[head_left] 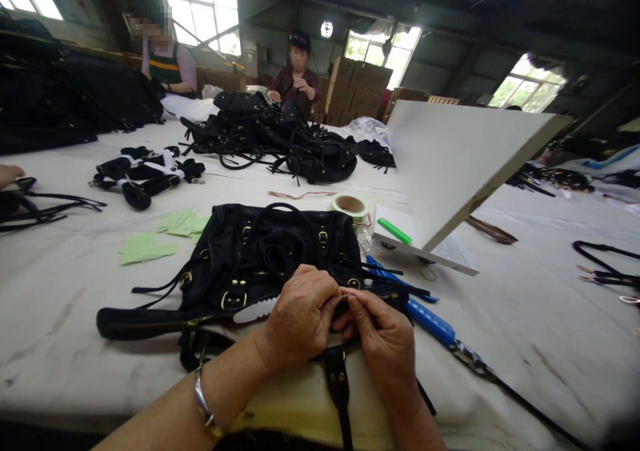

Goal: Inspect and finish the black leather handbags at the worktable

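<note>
l hand (305,311) comes in from lower l, forearm slanting up to r, wrist bent so knuckles sit high w/ back of hand to cam; silver bangle (201,398) on that wrist; its thumb + forefinger pressed tog; r hand (385,328) rises from bottom edge, forearm steep + leaning l, thumb laid along forefinger, tips pressed tog too; both sets of tips nearly meet; can't tell what, if anything, is pinched btwn them, too small; blk bag (260,258) lies on table (60,358) under + beyond the hands, which work over its near side; white toothed strip (254,311) sticks out just l of l hand; strap (339,378) hangs down btwn forearms; blue-handled tool (431,321) lies just r of r hand
</note>
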`<state>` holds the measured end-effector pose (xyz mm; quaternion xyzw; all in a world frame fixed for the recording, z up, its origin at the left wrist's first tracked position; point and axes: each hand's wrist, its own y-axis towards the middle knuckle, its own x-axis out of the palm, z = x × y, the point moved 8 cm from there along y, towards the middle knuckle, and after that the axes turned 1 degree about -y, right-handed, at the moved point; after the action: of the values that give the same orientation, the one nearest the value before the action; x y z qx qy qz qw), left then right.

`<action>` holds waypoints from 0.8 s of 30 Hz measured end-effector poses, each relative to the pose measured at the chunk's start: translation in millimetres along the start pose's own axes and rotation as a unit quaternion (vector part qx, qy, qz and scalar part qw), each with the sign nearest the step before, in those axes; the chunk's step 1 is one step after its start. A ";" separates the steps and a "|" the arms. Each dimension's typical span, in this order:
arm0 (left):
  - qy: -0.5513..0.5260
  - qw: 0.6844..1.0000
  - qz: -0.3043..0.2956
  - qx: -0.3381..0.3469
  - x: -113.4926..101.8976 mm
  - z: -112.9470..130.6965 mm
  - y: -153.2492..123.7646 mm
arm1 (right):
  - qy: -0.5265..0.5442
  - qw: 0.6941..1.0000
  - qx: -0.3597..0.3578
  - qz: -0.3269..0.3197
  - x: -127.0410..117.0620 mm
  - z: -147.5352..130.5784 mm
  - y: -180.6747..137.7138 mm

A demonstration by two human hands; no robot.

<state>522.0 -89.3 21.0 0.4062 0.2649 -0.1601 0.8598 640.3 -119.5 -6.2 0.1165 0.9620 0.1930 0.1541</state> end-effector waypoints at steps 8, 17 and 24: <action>0.002 1.000 -0.002 0.006 0.5 1.2 1.2 | -0.003 1.000 -0.010 -0.002 0.9 -0.2 0.2; 0.002 1.000 -0.005 0.011 2.8 0.1 -0.3 | 0.008 1.000 0.014 -0.004 1.7 2.8 1.4; 0.007 1.000 -0.010 0.014 1.8 2.5 1.7 | 0.036 0.997 0.061 0.017 0.5 10.8 -2.9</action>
<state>525.1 -90.4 22.3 0.4163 0.2724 -0.1691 0.8508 643.1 -118.3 -17.0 0.1347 0.9748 0.1410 0.1085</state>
